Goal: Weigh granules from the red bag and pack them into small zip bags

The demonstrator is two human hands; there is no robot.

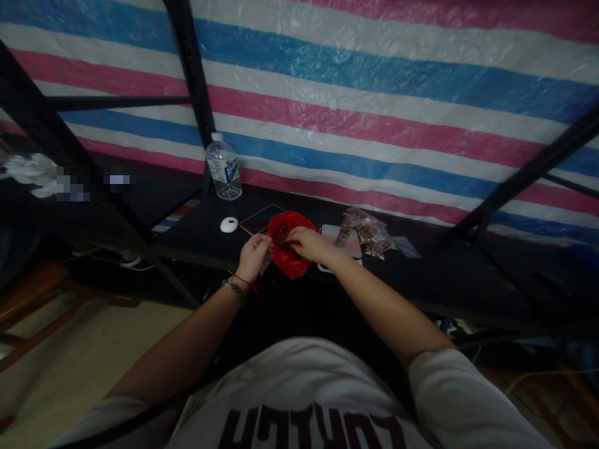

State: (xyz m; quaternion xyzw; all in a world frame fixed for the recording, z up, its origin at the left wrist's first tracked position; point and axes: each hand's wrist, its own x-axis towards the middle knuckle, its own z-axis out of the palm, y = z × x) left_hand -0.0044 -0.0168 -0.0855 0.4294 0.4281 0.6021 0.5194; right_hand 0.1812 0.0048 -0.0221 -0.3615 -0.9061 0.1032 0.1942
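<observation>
A red plastic bag (294,267) stands with its mouth open on the black table, dark brown bits showing inside. My right hand (306,243) reaches into it from the right. Its fingers are closed together at the dark contents, and what they pinch is hidden. At the bag's left edge, my left hand (253,257) is closed on a small plastic bag (266,263) that hangs below the fingers and looks partly filled with something brown. Right of the red bag lie several small clear zip bags (374,237) of brown bits, some overlapping a pale flat object (330,233).
On the black table (201,240), a clear plastic bottle (224,171) stands at the back left near a white computer mouse (229,224). A dark tablet-like slab (257,219) lies partly behind the red bag. Dark metal posts (194,81) and a striped plastic sheet (355,106) border the back.
</observation>
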